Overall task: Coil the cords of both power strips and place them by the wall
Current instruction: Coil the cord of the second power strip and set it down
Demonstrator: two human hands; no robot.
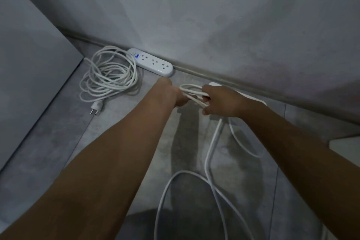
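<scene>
White plastic and white cable stand out against the grey floor [58, 142] in the head view, the only 1 there is. The 1st power strip [150, 62] lies flat along the foot of the wall [214, 15]. Its coiled cord [109, 75] sits loosely just to its left, with the plug [96, 107] at the near edge of the coil. That half of the job looks done.

The 2nd power strip [213, 84] also lies at the wall, to the right of the 1st, and is mostly hidden behind the right hand [222, 101]. Both hands are clenched on the same bundle of loops [191, 94]: the left hand [171, 93] grips 1 end and the right hand grips the other. The loops stretch roughly sideways between them, just in front of the wall.

From under the right hand the loose cord [207, 161] runs back toward the person, sweeping in wide curves across the floor and out of the bottom of the frame. So the slack not yet gathered lies behind and below the hands, nearer the right one. That hand seems best placed to draw up the next loop while the left hand holds the bundle.
</scene>
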